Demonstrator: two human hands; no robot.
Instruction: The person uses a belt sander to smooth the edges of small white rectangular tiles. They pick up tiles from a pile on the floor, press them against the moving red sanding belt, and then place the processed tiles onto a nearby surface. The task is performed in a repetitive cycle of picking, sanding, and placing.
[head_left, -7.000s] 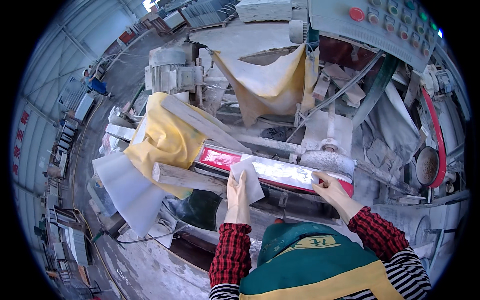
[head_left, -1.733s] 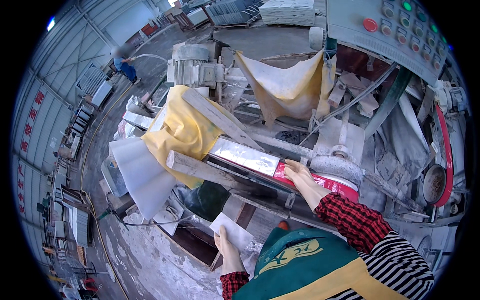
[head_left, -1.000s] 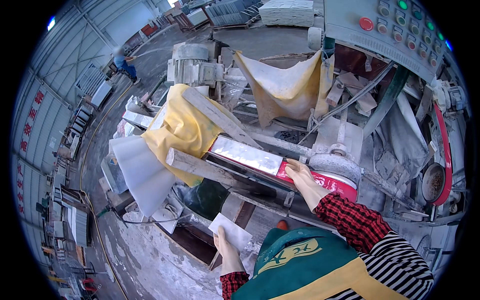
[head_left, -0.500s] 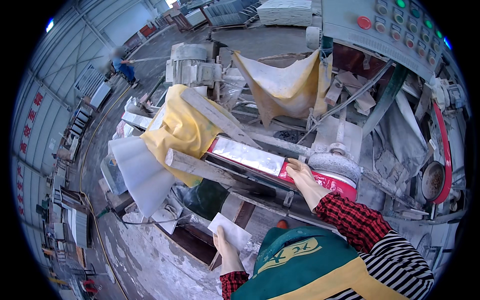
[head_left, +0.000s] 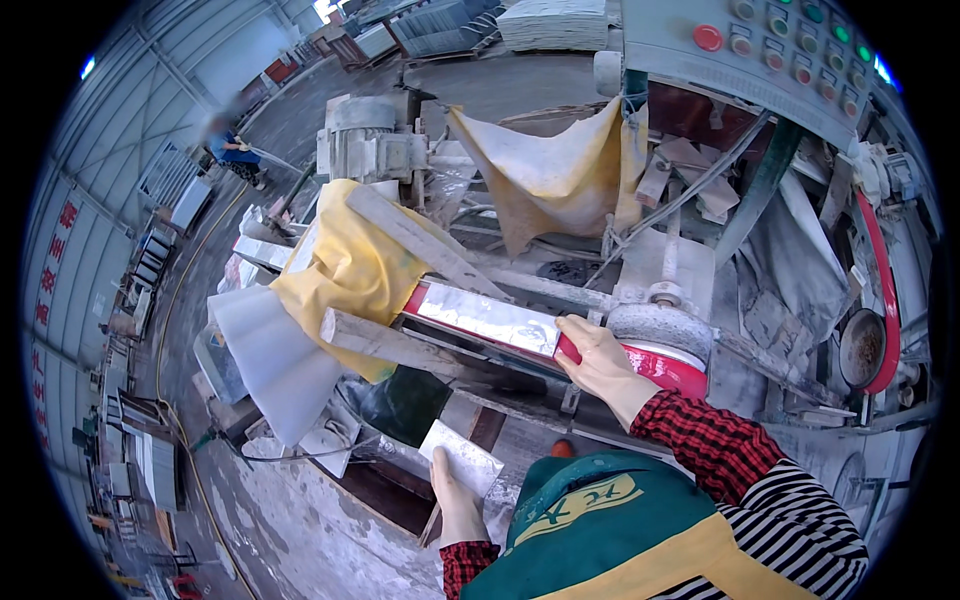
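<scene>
My left hand [head_left: 458,503] holds a square white tile [head_left: 466,458] low in front of me, thumb on its face. On the machine's red belt [head_left: 411,300] lies a shiny, wet-looking white strip [head_left: 485,315], perhaps of several tiles end to end. Its right end is between the curled fingers and thumb of my right hand [head_left: 603,368]; my palm hides part of the belt. Just right of this hand, a round, rough grey wheel [head_left: 655,325] sits over the belt on an upright shaft. The strip's left end passes under a yellow cloth [head_left: 355,255].
A grey control panel [head_left: 745,75] with coloured buttons hangs at the upper right. A second yellow cloth [head_left: 545,170] is draped behind the belt, near a motor [head_left: 370,140]. Beams cross the machine on the left. Far left, another person [head_left: 235,150] stands beyond a floor hose [head_left: 165,350].
My right hand has moved slightly left along the red belt, closing up to the white strip's end. My left hand keeps the tile in nearly the same place. The view has shifted slightly right.
</scene>
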